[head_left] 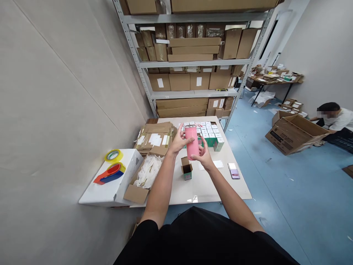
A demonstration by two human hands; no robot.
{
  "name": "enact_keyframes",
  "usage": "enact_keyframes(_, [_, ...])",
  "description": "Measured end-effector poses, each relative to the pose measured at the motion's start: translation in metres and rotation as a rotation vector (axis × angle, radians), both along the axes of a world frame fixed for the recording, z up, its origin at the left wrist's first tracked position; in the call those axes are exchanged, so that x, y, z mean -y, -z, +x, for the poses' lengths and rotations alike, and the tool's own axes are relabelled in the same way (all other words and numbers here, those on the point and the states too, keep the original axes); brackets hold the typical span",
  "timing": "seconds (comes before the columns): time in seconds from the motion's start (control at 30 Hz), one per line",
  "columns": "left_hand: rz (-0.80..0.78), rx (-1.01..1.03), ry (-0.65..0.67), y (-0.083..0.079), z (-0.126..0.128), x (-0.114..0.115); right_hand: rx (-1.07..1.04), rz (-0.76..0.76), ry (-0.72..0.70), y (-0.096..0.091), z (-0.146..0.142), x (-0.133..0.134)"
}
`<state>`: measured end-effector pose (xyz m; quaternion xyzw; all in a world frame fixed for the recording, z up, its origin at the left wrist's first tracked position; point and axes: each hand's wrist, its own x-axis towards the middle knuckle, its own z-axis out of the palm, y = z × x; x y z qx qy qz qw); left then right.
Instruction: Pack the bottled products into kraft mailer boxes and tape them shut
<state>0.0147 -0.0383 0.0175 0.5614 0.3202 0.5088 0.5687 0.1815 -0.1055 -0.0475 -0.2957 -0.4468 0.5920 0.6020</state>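
A pink tumbler (pixel 192 145) with a metal-coloured top is held up over the table, roughly upright. My left hand (pixel 179 141) grips its upper left side, the thumb lying across the front. Around its lower right side are the fingers of my right hand (pixel 203 156), with the thumb near the base. Below the tumbler stands a small green box (pixel 187 176) with its brown flaps raised. Behind my hands, several closed green boxes with white tops (pixel 211 135) stand in rows, partly hidden by the tumbler and hands.
Left on the table are flattened cardboard (pixel 156 134) and an open carton of white packing material (pixel 149 171). A tape dispenser (pixel 110 173) lies on a white box (pixel 96 193). A phone (pixel 234 171) lies right. Shelving (pixel 193 94) rises behind; a person crouches by a large carton (pixel 286 138).
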Motion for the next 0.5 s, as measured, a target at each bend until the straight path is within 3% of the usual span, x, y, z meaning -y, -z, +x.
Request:
enact_keyframes(0.07, [-0.015,-0.009,0.004,-0.0027,-0.0006,-0.0001,0.008,0.022,0.028,0.001,-0.002,0.0008])
enact_keyframes(0.2, [-0.031,0.042,-0.005,-0.0043,-0.0002,-0.0003,-0.021,0.012,-0.064,-0.0015,-0.0013,0.0026])
enact_keyframes(0.37, [-0.017,0.031,-0.069,-0.0009,0.0017,-0.0002,0.01,-0.017,0.014,-0.0034,-0.0008,0.0033])
enact_keyframes(0.5, [-0.028,0.056,-0.065,0.0022,0.0013,0.0,-0.011,-0.017,-0.03,-0.0008,-0.0023,0.0037])
